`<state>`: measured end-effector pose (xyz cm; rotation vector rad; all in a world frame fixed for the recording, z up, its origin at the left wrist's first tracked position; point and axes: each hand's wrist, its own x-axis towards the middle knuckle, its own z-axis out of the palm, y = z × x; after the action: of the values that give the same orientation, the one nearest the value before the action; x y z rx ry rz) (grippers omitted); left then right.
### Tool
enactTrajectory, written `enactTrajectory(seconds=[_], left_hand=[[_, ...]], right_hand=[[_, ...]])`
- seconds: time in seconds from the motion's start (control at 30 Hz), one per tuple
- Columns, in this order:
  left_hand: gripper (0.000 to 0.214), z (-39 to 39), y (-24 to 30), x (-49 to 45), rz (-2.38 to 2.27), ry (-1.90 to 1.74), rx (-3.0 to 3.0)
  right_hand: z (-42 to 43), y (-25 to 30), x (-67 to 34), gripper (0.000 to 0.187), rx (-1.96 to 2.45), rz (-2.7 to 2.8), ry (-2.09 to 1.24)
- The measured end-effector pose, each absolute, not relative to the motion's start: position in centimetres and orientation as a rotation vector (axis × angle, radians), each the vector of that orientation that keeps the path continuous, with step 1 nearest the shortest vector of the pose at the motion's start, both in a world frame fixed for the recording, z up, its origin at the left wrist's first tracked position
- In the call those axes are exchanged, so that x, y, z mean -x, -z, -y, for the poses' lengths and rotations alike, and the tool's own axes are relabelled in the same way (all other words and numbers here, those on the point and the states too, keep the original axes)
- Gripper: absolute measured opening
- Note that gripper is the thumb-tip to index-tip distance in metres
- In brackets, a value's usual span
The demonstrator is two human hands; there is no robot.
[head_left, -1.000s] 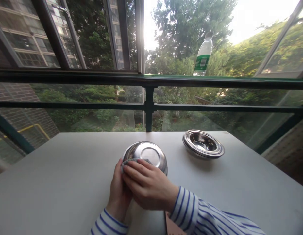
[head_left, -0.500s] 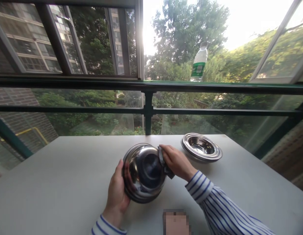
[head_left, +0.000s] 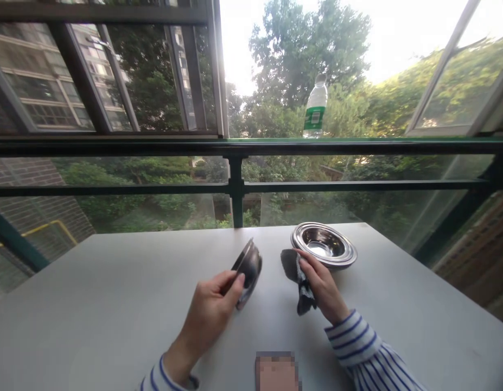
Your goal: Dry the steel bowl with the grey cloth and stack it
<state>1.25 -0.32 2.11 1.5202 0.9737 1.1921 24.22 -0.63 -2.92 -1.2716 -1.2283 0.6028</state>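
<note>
My left hand (head_left: 214,304) pinches the rim of a shiny metal bowl (head_left: 251,271), thumb on one side and fingers on the other. The bowl is tipped on its edge above the table, seen almost from the side. My right hand (head_left: 322,285) is closed on a crumpled dark grey cloth (head_left: 302,277), which hangs from the fingers, apart from the bowl. Just beyond the right hand, a wide-rimmed metal bowl (head_left: 326,244) sits face up on the white table (head_left: 133,293); its doubled rim suggests a stack.
A dark green railing (head_left: 153,146) runs behind the table. On its top rail or sill stands a clear plastic bottle (head_left: 315,108) with a green label. At the near edge lies a pixelated flat object (head_left: 278,374). Windows and trees are beyond.
The bowl has turned from showing its rounded underside to nearly edge-on. My right hand has drawn the cloth away from it to the right. The view has shifted slightly.
</note>
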Motion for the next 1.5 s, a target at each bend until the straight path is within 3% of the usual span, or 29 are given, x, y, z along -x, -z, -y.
enactTrajectory(seconds=[0.2, 0.33, 0.5, 0.7, 0.83, 0.93, 1.03, 1.2, 1.4, 1.5], left_hand=[[0.018, 0.3, -0.3, -3.2, -0.879, -1.065, -2.294], [0.025, 0.4, 0.7, -4.2, -0.877, -0.757, -2.824], [0.023, 0.6, 1.7, -5.0, -0.914, -0.415, -3.005], [0.019, 0.7, 1.5, -4.8, -0.996, -0.502, -2.674], [0.037, 0.6, -0.9, -5.5, -1.002, -0.913, -1.827], [0.043, 0.3, -3.1, -6.6, -0.833, -0.909, -1.219], [0.038, -0.5, -4.4, -7.4, -0.663, -0.952, -1.05], [0.027, -2.9, -4.2, -7.2, -0.621, -1.116, -0.938], [0.029, -4.5, -4.5, -6.0, -0.691, -1.286, -0.923], [0.03, -5.3, -4.8, -5.1, -0.778, -1.343, -0.953]], right_hand=[[0.8, 2.6, -24.8, 0.042, 1.251, 1.159, -0.58], [1.2, 2.1, -24.7, 0.041, 1.206, 1.087, -0.64], [1.3, 2.0, -24.5, 0.039, 1.054, 0.956, -0.818], [1.4, 2.1, -24.3, 0.037, 1.122, 1.189, -0.644], [1.7, 1.1, -23.1, 0.034, 1.111, 1.511, -0.44], [1.5, -0.4, -22.0, 0.039, 1.046, 1.741, -0.293], [1.0, -1.7, -21.2, 0.046, 0.998, 1.882, -0.211], [-0.4, -2.6, -21.0, 0.053, 1.031, 1.782, -0.363], [-2.0, -3.1, -21.1, 0.035, 0.848, 1.573, -0.907], [-2.3, -3.4, -21.5, 0.031, 0.878, 1.504, -0.977]])
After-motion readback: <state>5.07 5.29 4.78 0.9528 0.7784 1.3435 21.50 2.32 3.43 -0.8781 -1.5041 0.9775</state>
